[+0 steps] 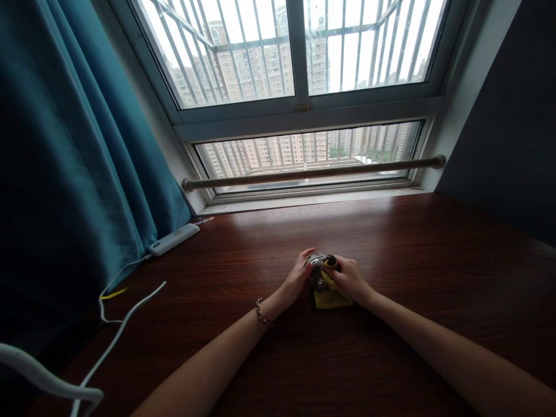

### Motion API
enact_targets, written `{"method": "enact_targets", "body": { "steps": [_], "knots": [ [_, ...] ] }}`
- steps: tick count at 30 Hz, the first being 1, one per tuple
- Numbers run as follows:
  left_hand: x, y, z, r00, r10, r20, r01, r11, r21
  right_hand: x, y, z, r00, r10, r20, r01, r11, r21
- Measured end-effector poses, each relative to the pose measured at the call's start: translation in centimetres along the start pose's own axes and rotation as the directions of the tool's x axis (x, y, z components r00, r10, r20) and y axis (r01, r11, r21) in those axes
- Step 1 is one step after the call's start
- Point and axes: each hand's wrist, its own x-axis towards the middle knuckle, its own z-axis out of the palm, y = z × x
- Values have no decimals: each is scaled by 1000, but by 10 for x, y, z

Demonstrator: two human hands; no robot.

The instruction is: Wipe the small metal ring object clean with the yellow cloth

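Hands, left hand (299, 272) and right hand (350, 278), grasp a shiny metal object (317, 271) over yellow cloth (330, 297); likely rigid, slippery; hold by sides.

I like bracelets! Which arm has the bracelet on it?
The left arm: a beaded bracelet circles its wrist. The right arm is bare.
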Motion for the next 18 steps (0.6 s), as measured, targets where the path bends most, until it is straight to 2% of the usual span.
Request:
{"method": "enact_targets", "body": {
  "steps": [4,9,18],
  "knots": [
    [0,-8,4,1000,27,6,-27,1000,0,1,4,1,999,30,-40,-31,999,-26],
    [-3,-4,9,999,49,14,-49,998,-28,3,7,0,997,45,-60,-45,999,13],
    [-2,5,5,999,-29,-14,28,997,-72,0,-3,-3,996,31,-79,-27,998,52]
  ]
}}
